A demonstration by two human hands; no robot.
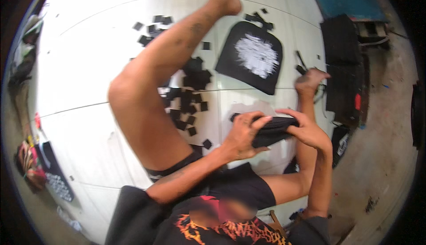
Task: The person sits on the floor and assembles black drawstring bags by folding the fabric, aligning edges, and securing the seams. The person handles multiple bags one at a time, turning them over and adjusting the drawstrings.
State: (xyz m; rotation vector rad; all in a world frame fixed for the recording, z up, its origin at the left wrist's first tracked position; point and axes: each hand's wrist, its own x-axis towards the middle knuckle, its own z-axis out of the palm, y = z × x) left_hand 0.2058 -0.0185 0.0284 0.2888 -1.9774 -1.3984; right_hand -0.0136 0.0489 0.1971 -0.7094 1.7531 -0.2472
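In front of my lap I hold a folded piece of black fabric [273, 132] off the floor. My left hand [245, 134] grips its left end, thumb and fingers closed round it. At its right end my right hand [307, 129] is closed on it, with one finger stretched along the top edge. A dark bit of the cloth sticks out left of my left hand. Farther off lies a black dome-shaped beanie [230, 52] with a white spiky print, flat on the floor and apart from both hands.
Several small black fabric squares [188, 100] are scattered on the white tiled floor [84, 81] around my bent left leg [142, 94]. My right leg [305, 156] stretches out at the right. Black boxes or panels [341, 63] line the right edge; printed dark cloth [55, 174] hangs at the left.
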